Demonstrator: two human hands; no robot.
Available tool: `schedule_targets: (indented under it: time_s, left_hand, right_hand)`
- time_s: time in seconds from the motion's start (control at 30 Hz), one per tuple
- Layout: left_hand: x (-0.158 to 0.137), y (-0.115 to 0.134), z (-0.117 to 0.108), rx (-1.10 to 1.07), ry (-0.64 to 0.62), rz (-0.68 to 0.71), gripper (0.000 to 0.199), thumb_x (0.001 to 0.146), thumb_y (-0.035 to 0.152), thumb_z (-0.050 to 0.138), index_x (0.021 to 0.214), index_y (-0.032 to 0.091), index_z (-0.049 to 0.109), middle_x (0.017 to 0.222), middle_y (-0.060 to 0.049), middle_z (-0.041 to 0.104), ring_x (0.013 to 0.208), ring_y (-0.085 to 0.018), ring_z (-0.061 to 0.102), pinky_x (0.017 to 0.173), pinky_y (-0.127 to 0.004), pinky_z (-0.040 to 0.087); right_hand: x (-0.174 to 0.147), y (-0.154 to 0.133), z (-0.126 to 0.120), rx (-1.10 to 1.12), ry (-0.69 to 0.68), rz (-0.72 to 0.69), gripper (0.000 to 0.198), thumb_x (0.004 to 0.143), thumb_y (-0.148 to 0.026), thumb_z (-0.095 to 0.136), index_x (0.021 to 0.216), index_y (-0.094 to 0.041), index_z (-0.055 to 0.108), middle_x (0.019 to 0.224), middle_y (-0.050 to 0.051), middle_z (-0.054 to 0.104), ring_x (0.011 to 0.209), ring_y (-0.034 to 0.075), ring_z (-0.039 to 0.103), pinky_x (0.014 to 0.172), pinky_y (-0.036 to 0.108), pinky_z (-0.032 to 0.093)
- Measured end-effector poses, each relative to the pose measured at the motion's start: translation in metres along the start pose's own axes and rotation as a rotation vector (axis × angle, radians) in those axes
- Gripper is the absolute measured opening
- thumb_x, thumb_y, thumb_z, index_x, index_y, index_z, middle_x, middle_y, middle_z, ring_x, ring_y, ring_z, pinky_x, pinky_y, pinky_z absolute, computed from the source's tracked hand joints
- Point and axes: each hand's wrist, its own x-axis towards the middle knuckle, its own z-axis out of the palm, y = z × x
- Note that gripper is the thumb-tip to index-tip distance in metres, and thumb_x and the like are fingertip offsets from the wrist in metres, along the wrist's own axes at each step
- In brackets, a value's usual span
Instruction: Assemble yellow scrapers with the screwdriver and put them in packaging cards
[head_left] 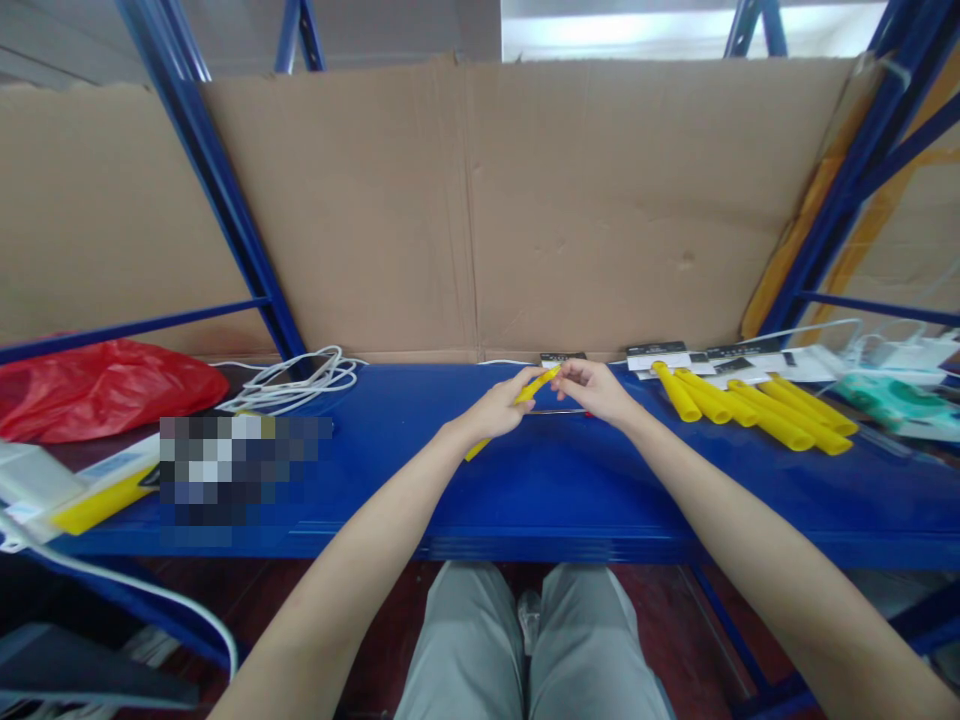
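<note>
A thin yellow tube (534, 386) slants up and to the right above the blue tabletop. My left hand (499, 410) is closed around it, and its lower end sticks out below the palm. At the upper end, the fingers of my right hand (592, 388) pinch together on the tip; what else they may hold is too small to make out. Just behind the hands lies a black-and-white card (562, 357). A thin metal rod (556, 412) with a red end lies on the table under my hands, partly covered by the right one.
Several yellow tubes (776, 415) with black-and-white cards lie at the right. White cables (319, 380), a red plastic bag (112, 390) and a blurred-out patch (232, 475) are at the left. Cardboard (600, 210) and blue shelf posts (225, 190) stand behind the blue tabletop (390, 470).
</note>
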Motion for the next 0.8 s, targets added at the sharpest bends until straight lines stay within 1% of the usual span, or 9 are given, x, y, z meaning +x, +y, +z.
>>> schedule_targets:
  time_s: [0.13, 0.23, 0.37, 0.47, 0.6, 0.7, 0.8]
  left_hand:
    - [0.002, -0.012, -0.005, 0.032, 0.068, -0.067, 0.055, 0.079, 0.013, 0.048, 0.133, 0.022, 0.040, 0.101, -0.007, 0.064, 0.071, -0.014, 0.058, 0.065, -0.025, 0.046]
    - [0.003, -0.020, -0.010, 0.036, 0.112, -0.120, 0.055, 0.079, 0.014, 0.048, 0.132, 0.023, 0.040, 0.094, -0.004, 0.064, 0.063, -0.012, 0.056, 0.060, -0.023, 0.045]
    - [0.002, -0.021, -0.015, 0.033, 0.135, -0.160, 0.055, 0.080, 0.014, 0.047, 0.133, 0.023, 0.039, 0.088, -0.003, 0.063, 0.056, -0.010, 0.052, 0.057, -0.022, 0.043]
    - [0.002, -0.019, -0.016, 0.049, 0.130, -0.159, 0.055, 0.080, 0.014, 0.047, 0.133, 0.023, 0.038, 0.090, -0.004, 0.064, 0.059, -0.011, 0.054, 0.059, -0.023, 0.044]
    - [0.002, -0.020, -0.014, 0.068, 0.130, -0.146, 0.055, 0.080, 0.014, 0.047, 0.134, 0.023, 0.038, 0.093, -0.005, 0.064, 0.065, -0.013, 0.057, 0.062, -0.025, 0.046]
    - [0.002, -0.022, -0.013, 0.062, 0.130, -0.133, 0.056, 0.081, 0.014, 0.047, 0.135, 0.023, 0.038, 0.095, -0.006, 0.065, 0.067, -0.014, 0.058, 0.063, -0.025, 0.046]
    - [0.002, -0.023, -0.012, 0.051, 0.131, -0.120, 0.057, 0.080, 0.014, 0.048, 0.135, 0.024, 0.037, 0.101, -0.007, 0.064, 0.068, -0.013, 0.058, 0.065, -0.026, 0.047]
  right_hand:
    - [-0.002, -0.002, -0.002, -0.042, -0.021, -0.023, 0.015, 0.072, -0.033, 0.056, 0.069, -0.019, 0.054, 0.065, 0.000, 0.060, 0.059, 0.012, 0.056, 0.063, 0.028, 0.047]
    - [-0.001, 0.000, -0.008, -0.174, 0.004, -0.018, 0.013, 0.072, -0.031, 0.054, 0.069, -0.019, 0.054, 0.066, 0.001, 0.060, 0.060, 0.013, 0.055, 0.063, 0.028, 0.046]
    - [0.001, 0.009, -0.028, -0.405, 0.072, 0.007, 0.012, 0.072, -0.028, 0.052, 0.069, -0.018, 0.056, 0.070, 0.005, 0.063, 0.067, 0.016, 0.056, 0.064, 0.029, 0.046]
    - [0.005, 0.014, -0.043, -0.483, 0.072, 0.084, 0.013, 0.072, -0.028, 0.051, 0.067, -0.018, 0.057, 0.070, 0.005, 0.064, 0.069, 0.017, 0.058, 0.064, 0.029, 0.046]
    - [0.015, 0.017, -0.054, -0.489, -0.054, 0.238, 0.013, 0.071, -0.026, 0.050, 0.063, -0.018, 0.057, 0.067, 0.005, 0.064, 0.065, 0.016, 0.059, 0.062, 0.026, 0.046]
    - [0.025, 0.020, -0.054, -0.599, -0.171, 0.340, 0.012, 0.069, -0.021, 0.052, 0.059, -0.017, 0.056, 0.061, 0.004, 0.062, 0.059, 0.016, 0.058, 0.056, 0.025, 0.043]
    - [0.031, 0.028, -0.050, -0.695, -0.270, 0.402, 0.013, 0.068, -0.017, 0.052, 0.056, -0.017, 0.055, 0.056, 0.003, 0.060, 0.055, 0.015, 0.055, 0.053, 0.025, 0.041]
